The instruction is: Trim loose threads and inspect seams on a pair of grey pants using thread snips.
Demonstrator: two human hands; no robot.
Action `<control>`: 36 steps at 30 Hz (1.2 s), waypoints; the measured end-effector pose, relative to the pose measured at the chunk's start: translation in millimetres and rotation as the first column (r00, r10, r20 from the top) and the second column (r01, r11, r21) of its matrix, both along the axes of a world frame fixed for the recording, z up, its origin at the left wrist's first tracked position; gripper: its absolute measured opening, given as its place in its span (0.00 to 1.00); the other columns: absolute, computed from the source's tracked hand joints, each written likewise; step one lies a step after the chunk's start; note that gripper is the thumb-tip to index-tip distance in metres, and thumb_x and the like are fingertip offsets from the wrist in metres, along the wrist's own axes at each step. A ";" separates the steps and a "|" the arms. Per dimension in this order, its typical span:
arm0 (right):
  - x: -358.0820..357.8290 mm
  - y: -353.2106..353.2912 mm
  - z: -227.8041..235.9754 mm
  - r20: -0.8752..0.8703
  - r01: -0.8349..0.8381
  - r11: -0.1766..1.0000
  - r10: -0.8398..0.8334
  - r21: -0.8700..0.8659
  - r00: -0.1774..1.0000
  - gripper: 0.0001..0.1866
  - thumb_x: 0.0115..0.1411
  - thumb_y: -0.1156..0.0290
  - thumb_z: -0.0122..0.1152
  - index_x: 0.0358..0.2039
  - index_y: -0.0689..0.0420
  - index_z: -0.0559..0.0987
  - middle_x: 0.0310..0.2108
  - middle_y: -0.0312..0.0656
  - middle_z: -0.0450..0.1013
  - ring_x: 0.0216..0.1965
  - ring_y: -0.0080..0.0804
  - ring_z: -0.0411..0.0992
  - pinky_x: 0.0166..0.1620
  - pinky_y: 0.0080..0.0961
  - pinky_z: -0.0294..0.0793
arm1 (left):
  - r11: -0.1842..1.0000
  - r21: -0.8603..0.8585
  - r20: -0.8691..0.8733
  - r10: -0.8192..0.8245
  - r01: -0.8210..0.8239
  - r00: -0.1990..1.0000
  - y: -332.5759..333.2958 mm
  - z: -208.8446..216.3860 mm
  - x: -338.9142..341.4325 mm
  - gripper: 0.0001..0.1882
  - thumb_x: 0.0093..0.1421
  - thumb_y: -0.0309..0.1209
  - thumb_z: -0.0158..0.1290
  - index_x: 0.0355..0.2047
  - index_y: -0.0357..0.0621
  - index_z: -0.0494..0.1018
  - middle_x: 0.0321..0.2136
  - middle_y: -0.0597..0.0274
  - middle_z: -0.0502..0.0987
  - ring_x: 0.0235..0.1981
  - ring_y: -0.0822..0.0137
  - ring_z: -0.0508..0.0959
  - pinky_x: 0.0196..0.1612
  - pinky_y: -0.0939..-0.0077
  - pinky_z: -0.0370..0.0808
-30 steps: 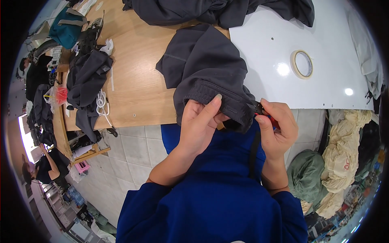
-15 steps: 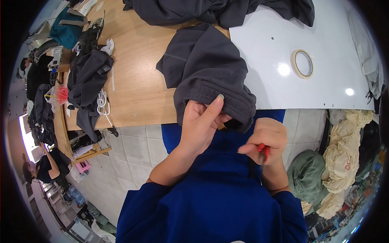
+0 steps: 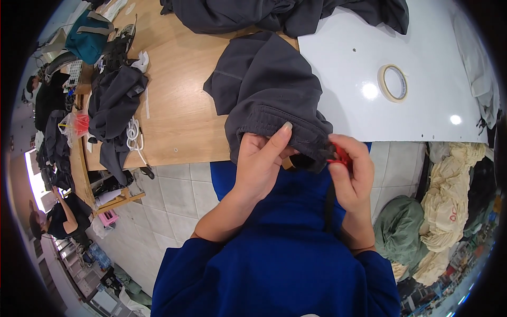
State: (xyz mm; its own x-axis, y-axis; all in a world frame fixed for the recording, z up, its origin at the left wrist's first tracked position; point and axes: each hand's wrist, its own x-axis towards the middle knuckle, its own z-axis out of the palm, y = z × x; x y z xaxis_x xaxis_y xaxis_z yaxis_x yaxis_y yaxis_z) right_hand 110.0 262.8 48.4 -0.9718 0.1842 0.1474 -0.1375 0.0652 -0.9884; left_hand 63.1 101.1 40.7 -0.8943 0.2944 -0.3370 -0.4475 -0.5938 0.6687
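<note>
A dark grey garment (image 3: 269,79) lies bunched at the table's front edge, its stitched, gathered band (image 3: 282,127) towards me. My left hand (image 3: 261,161) grips this band, thumb on top and fingers tucked inside the opening. At the band's right end is my right hand (image 3: 353,171), closed around small red-handled snips (image 3: 340,156). Their tips meet the edge of the cloth, and I cannot make out what lies between the blades.
More dark grey cloth (image 3: 227,13) is heaped at the table's far side. A tape roll (image 3: 393,83) rests on the white board (image 3: 338,95) at right. Another grey garment (image 3: 113,95) and a white cord (image 3: 134,134) lie left. Cream cloth (image 3: 446,201) and a green bundle (image 3: 400,227) stand low right.
My right hand has moved up to the band's right end and turned, bringing the red-handled snips to the cloth. My left hand keeps its grip almost unmoved.
</note>
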 end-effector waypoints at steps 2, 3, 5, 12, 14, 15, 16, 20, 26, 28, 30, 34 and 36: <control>-3.6 0.7 1.9 -0.124 0.012 0.940 0.033 0.341 0.992 0.20 0.43 0.78 0.66 0.40 0.60 0.78 0.22 0.41 0.70 0.20 0.30 0.66 0.25 0.20 0.64 | 1.000 0.006 -0.002 0.007 -0.007 1.000 -0.5 -0.4 0.7 0.13 0.62 0.29 0.49 0.46 0.38 0.67 0.41 0.58 0.75 0.38 0.70 0.77 0.41 0.78 0.75; -4.3 1.0 1.2 -0.124 0.011 0.940 0.033 0.341 0.992 0.20 0.43 0.78 0.66 0.40 0.60 0.78 0.22 0.41 0.70 0.20 0.30 0.66 0.25 0.20 0.64 | 1.000 0.007 -0.008 0.003 -0.003 1.000 -0.8 -0.1 0.1 0.13 0.62 0.29 0.49 0.46 0.38 0.68 0.40 0.58 0.75 0.38 0.70 0.77 0.41 0.79 0.75; -5.1 1.8 -0.7 -0.189 0.081 0.882 0.010 0.464 0.982 0.19 0.42 0.75 0.68 0.38 0.58 0.80 0.22 0.40 0.71 0.20 0.30 0.67 0.25 0.21 0.65 | 1.000 0.007 -0.014 0.000 0.000 1.000 -0.4 0.8 -0.8 0.13 0.62 0.29 0.49 0.45 0.38 0.68 0.39 0.59 0.76 0.38 0.71 0.77 0.41 0.79 0.74; -6.7 0.4 0.1 -0.252 0.152 0.830 -0.014 0.537 0.968 0.20 0.39 0.74 0.69 0.37 0.57 0.81 0.22 0.38 0.71 0.19 0.29 0.65 0.23 0.21 0.63 | 0.999 0.030 -0.028 -0.015 0.016 0.999 -1.5 0.2 -0.1 0.10 0.62 0.28 0.49 0.43 0.39 0.69 0.38 0.61 0.76 0.36 0.73 0.77 0.39 0.81 0.74; -5.8 1.6 -0.3 -0.260 0.160 0.807 -0.009 0.569 0.966 0.20 0.38 0.74 0.70 0.36 0.56 0.82 0.21 0.38 0.71 0.19 0.28 0.64 0.23 0.20 0.62 | 1.000 0.023 -0.028 -0.014 0.015 1.000 -1.2 1.3 -0.3 0.10 0.62 0.28 0.49 0.43 0.39 0.69 0.38 0.61 0.76 0.36 0.74 0.77 0.38 0.82 0.75; -5.8 2.2 -0.5 -0.260 0.160 0.807 -0.008 0.569 0.966 0.20 0.38 0.74 0.70 0.36 0.56 0.82 0.21 0.38 0.71 0.19 0.28 0.64 0.23 0.20 0.62 | 0.999 0.029 -0.022 -0.016 0.017 1.000 -1.1 1.7 -0.3 0.10 0.62 0.28 0.49 0.43 0.39 0.69 0.37 0.60 0.76 0.36 0.73 0.77 0.38 0.82 0.75; -6.0 2.9 -0.9 -0.276 0.171 0.800 -0.007 0.576 0.961 0.20 0.37 0.75 0.70 0.36 0.56 0.82 0.21 0.37 0.71 0.19 0.28 0.64 0.22 0.20 0.62 | 0.999 0.034 -0.015 -0.018 0.019 1.000 -1.0 2.2 -0.3 0.10 0.62 0.28 0.49 0.43 0.39 0.69 0.37 0.60 0.76 0.36 0.73 0.77 0.38 0.82 0.75; -5.6 2.8 -0.9 -0.276 0.170 0.819 -0.014 0.548 0.961 0.20 0.37 0.75 0.70 0.36 0.56 0.82 0.20 0.37 0.71 0.19 0.28 0.64 0.22 0.20 0.62 | 0.999 0.045 -0.006 -0.018 0.018 1.000 0.0 6.1 -1.2 0.11 0.62 0.29 0.50 0.43 0.38 0.69 0.37 0.59 0.76 0.36 0.73 0.77 0.38 0.82 0.75; -5.5 1.1 0.9 -0.256 0.156 0.837 -0.020 0.525 0.966 0.19 0.38 0.75 0.70 0.36 0.57 0.82 0.20 0.37 0.71 0.19 0.28 0.65 0.23 0.20 0.63 | 0.997 0.064 -0.024 -0.041 0.043 0.999 -2.3 4.1 -2.1 0.11 0.62 0.31 0.49 0.42 0.38 0.69 0.38 0.58 0.76 0.37 0.72 0.77 0.39 0.81 0.76; -5.5 1.5 3.0 -0.238 0.145 0.834 -0.017 0.533 0.971 0.19 0.38 0.75 0.70 0.36 0.57 0.82 0.20 0.37 0.71 0.19 0.29 0.65 0.23 0.20 0.63 | 0.999 0.048 -0.007 -0.025 0.025 1.000 -1.9 4.8 -2.1 0.12 0.63 0.32 0.48 0.43 0.38 0.69 0.38 0.58 0.76 0.37 0.72 0.77 0.39 0.80 0.76; -5.1 1.8 3.7 -0.220 0.134 0.830 -0.013 0.541 0.975 0.19 0.38 0.75 0.69 0.36 0.57 0.82 0.20 0.37 0.71 0.19 0.29 0.65 0.23 0.20 0.64 | 0.998 0.054 -0.003 -0.027 0.027 1.000 -2.4 4.2 -2.5 0.12 0.63 0.32 0.48 0.43 0.38 0.69 0.38 0.59 0.76 0.37 0.72 0.77 0.40 0.80 0.76; -4.5 2.1 5.3 -0.195 0.125 0.847 -0.025 0.517 0.980 0.20 0.38 0.74 0.70 0.37 0.57 0.81 0.20 0.38 0.71 0.19 0.29 0.66 0.24 0.21 0.64 | 0.997 0.073 -0.013 -0.027 0.028 1.000 -2.3 2.2 -2.5 0.12 0.63 0.32 0.48 0.44 0.39 0.68 0.39 0.59 0.75 0.38 0.71 0.76 0.40 0.79 0.76; -4.5 1.8 5.5 -0.186 0.118 0.851 -0.025 0.512 0.982 0.20 0.38 0.74 0.70 0.37 0.57 0.81 0.20 0.38 0.71 0.20 0.30 0.66 0.24 0.21 0.64 | 0.997 0.067 -0.009 -0.025 0.025 1.000 -1.2 2.9 -2.3 0.12 0.63 0.31 0.48 0.44 0.39 0.68 0.39 0.59 0.75 0.38 0.72 0.76 0.40 0.79 0.76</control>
